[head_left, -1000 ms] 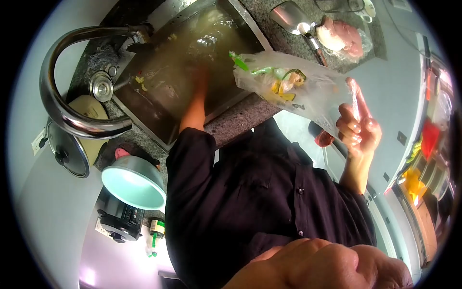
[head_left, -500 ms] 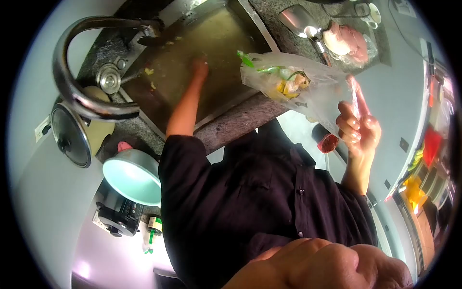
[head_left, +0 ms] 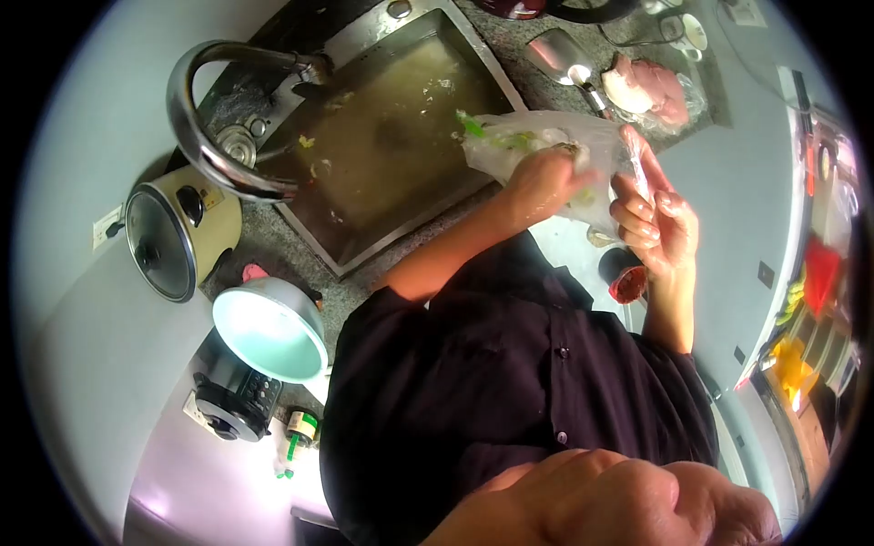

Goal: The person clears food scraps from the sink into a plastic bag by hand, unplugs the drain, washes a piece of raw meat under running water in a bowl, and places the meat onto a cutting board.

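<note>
My right hand [head_left: 660, 214] is closed on the edge of a clear plastic bag [head_left: 596, 136], holding it up beside the sink. Green and pale food scraps [head_left: 519, 141] show through its side. At the bag's mouth is my left hand [head_left: 546, 182], wet and curled, its fingertips partly smeared by motion and partly hidden. What it holds, if anything, cannot be made out. Behind the bag lies the steel sink [head_left: 364, 237], filled with murky water [head_left: 391, 136] in which small yellowish bits [head_left: 306, 142] float.
A curved faucet [head_left: 187, 118] arches over the sink's left side. On the left stand a cream cooker [head_left: 214, 214] and a pale green basin [head_left: 269, 332]. A metal turner [head_left: 560, 56] and raw meat [head_left: 651, 91] lie on the right counter.
My left hand has come out of the sink water and moved right to the plastic bag. My right hand still holds the bag, and the whole view has shifted slightly.
</note>
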{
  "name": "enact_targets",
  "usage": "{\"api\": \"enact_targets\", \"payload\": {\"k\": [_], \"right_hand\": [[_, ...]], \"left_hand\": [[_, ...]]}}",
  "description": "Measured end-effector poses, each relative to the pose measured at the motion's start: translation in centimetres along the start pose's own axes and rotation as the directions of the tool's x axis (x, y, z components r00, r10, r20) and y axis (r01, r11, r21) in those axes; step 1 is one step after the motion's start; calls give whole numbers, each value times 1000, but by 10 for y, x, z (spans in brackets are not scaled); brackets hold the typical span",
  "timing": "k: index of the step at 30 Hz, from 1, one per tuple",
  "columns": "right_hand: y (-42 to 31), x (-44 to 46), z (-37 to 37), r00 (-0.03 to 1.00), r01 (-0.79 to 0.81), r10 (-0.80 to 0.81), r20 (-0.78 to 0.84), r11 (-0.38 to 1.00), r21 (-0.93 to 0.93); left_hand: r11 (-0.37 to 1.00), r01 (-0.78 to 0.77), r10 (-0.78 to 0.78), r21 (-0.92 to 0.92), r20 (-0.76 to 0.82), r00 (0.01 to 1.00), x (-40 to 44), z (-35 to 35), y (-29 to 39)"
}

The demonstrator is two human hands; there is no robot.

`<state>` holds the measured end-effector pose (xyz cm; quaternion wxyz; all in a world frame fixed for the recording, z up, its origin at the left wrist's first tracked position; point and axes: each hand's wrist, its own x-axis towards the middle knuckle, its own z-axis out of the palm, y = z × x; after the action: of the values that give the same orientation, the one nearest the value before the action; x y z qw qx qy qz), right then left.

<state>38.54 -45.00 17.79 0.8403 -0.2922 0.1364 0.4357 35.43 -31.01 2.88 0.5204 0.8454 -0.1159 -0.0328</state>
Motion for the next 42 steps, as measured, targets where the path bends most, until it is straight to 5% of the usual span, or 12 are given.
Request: {"api": "enact_targets", "payload": {"k": [2, 6, 11, 13, 15, 25, 32, 34, 36, 38, 40, 42], "right_hand": [[1, -1, -3, 1000, 6, -6, -1, 1000, -23], [-1, -7, -12, 999, 22, -20, -31, 998, 67], [0, -17, -27, 996, 57, -51, -67, 995, 84], [2, -17, -29, 996, 60, -53, -72, 994, 88], [3, -18, -30, 995, 65, -57, -82, 994, 88], [8, -16, -30, 992, 37, -27, -121, 996, 86], [4, -11, -25, 996, 37, -29, -84, 995, 95], [3, -8, -22, 996, 40, -34, -78, 995, 87], [3, -4, -21, 997, 36, -31, -69, 996, 79], [2, -2, -22, 998, 30, -26, -61, 997, 69], [1, -4, -22, 997, 34, -30, -70, 998, 58], [1, -7, -22, 996, 40, -35, -85, 998, 55]], "left_hand": [[976, -164, 173, 142, -50, 984, -8, -9, -6], [935, 223, -304, -276, -298, 905, -41, -73, -61], [717, 696, -361, 20, -844, 396, -127, -139, -310], [402, 896, -523, -189, -851, 55, -140, -170, -350], [322, 629, -733, -707, -607, -307, -127, -183, -340], [-204, -65, -868, -977, 150, 473, -55, -156, -344], [-580, 244, -21, -777, 314, 949, 6, -127, -218], [503, 115, 1, -857, 134, 991, 7, -99, -144], [488, 347, -149, -801, 315, 937, 11, -72, -77], [947, -23, 38, -321, 38, 999, 3, -40, -31], [970, -132, 70, -203, -286, 956, -5, -39, -37], [825, 289, -433, -486, -214, 876, -21, -54, -76]]}}
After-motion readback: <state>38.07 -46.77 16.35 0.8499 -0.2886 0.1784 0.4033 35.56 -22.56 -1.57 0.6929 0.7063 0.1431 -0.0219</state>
